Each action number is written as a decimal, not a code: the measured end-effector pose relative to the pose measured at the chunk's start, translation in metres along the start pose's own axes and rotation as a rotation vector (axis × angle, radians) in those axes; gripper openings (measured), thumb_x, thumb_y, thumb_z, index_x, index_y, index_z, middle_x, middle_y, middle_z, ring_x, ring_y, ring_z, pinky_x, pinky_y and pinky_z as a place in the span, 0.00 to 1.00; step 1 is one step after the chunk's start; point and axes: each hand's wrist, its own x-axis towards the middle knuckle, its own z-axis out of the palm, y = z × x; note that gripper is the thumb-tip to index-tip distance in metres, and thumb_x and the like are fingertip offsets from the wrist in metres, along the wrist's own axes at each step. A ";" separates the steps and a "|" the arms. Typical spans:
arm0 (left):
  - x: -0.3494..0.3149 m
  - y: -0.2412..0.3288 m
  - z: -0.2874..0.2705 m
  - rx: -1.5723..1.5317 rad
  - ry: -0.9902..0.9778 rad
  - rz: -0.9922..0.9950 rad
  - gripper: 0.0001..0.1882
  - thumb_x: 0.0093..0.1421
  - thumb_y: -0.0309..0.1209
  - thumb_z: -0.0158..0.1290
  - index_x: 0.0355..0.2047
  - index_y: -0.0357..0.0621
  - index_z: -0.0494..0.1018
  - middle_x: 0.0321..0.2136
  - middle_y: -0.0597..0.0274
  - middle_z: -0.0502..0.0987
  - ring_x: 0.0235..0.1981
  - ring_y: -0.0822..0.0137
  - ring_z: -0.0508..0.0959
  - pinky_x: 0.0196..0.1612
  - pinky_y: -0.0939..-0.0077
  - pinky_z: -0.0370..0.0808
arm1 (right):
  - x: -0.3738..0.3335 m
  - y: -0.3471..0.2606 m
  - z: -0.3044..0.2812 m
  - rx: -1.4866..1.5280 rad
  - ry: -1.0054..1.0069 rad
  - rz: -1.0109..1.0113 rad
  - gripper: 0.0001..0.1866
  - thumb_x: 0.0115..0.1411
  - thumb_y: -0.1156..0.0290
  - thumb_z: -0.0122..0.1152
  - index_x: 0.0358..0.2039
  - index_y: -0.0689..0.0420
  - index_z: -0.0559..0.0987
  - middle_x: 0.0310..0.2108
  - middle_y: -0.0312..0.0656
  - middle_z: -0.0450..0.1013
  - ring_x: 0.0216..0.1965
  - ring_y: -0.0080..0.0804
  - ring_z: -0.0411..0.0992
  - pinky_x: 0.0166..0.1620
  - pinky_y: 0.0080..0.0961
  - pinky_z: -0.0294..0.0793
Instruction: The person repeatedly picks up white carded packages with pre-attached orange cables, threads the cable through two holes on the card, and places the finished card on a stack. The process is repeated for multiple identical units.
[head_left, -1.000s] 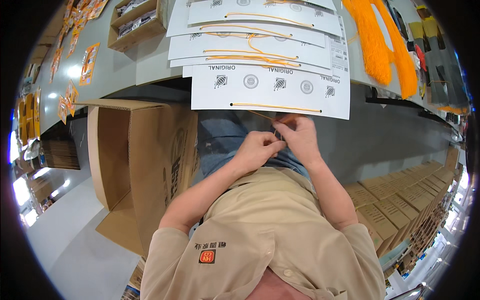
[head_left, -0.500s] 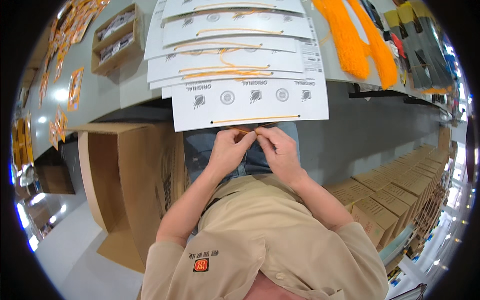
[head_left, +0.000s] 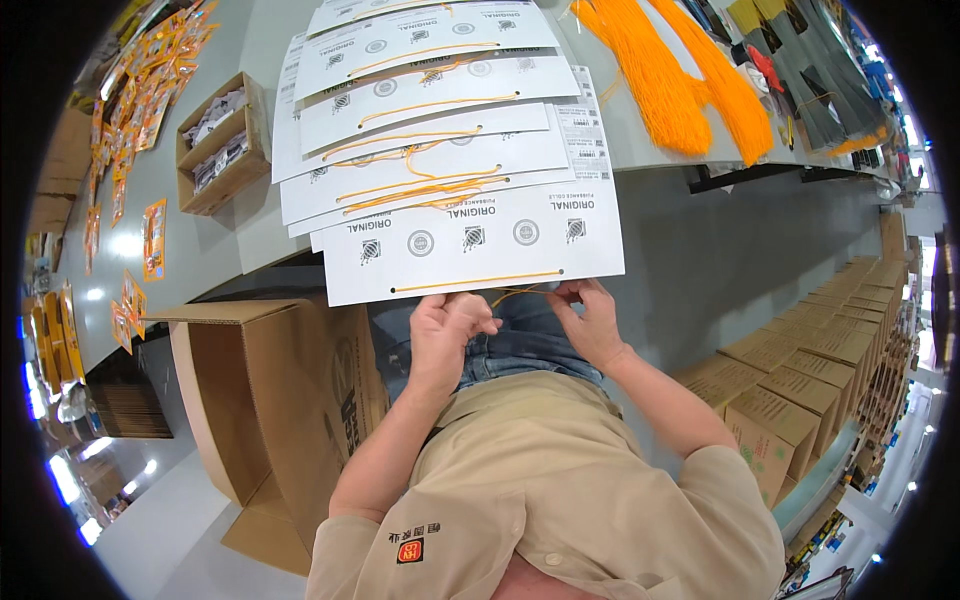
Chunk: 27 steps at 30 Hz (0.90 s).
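Note:
A white printed card [head_left: 470,250] hangs over the near table edge, with an orange cord threaded through two holes along its near side. My left hand [head_left: 447,335] is closed just under that edge, its fingers curled; what they grip, if anything, is hidden. Between the hands, loose orange cord [head_left: 522,291] comes from beneath the card. My right hand [head_left: 592,325] pinches this cord near the card's right corner, fingertips partly behind the edge. Farther up the table lies an overlapping stack of similar corded white cards [head_left: 430,100].
Hanks of orange cord [head_left: 665,85] lie right of the cards, beside grey bundles [head_left: 815,85]. On the left are a divided cardboard box [head_left: 222,145] and orange packets [head_left: 155,238]. An open carton [head_left: 285,400] stands at my left; rows of brown boxes [head_left: 795,390] stand at right.
My hands have moved apart: the right went rightward, and the left drew back and curled. The cord between them shows more. The whole view has shifted and tilted slightly.

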 end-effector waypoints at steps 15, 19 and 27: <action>0.053 0.088 0.029 0.189 0.115 0.285 0.19 0.72 0.38 0.50 0.34 0.30 0.77 0.27 0.57 0.81 0.24 0.69 0.79 0.40 0.70 0.81 | 0.223 0.030 -0.110 -0.612 0.031 -0.389 0.06 0.60 0.75 0.59 0.38 0.59 0.80 0.34 0.52 0.77 0.38 0.53 0.77 0.40 0.43 0.76; 0.042 0.090 0.014 1.618 0.181 0.834 0.24 0.63 0.41 0.60 0.48 0.31 0.74 0.41 0.45 0.80 0.45 0.47 0.78 0.56 0.53 0.70 | 0.271 0.034 -0.114 -0.836 -0.224 -0.297 0.07 0.60 0.73 0.57 0.37 0.60 0.79 0.36 0.52 0.77 0.39 0.55 0.76 0.43 0.46 0.75; 0.059 0.104 -0.022 1.707 0.052 0.762 0.17 0.62 0.37 0.60 0.45 0.36 0.77 0.37 0.44 0.81 0.41 0.41 0.78 0.47 0.53 0.72 | 0.211 0.038 -0.110 -0.800 -0.225 -0.296 0.05 0.58 0.73 0.58 0.30 0.62 0.77 0.30 0.54 0.77 0.37 0.57 0.76 0.41 0.47 0.75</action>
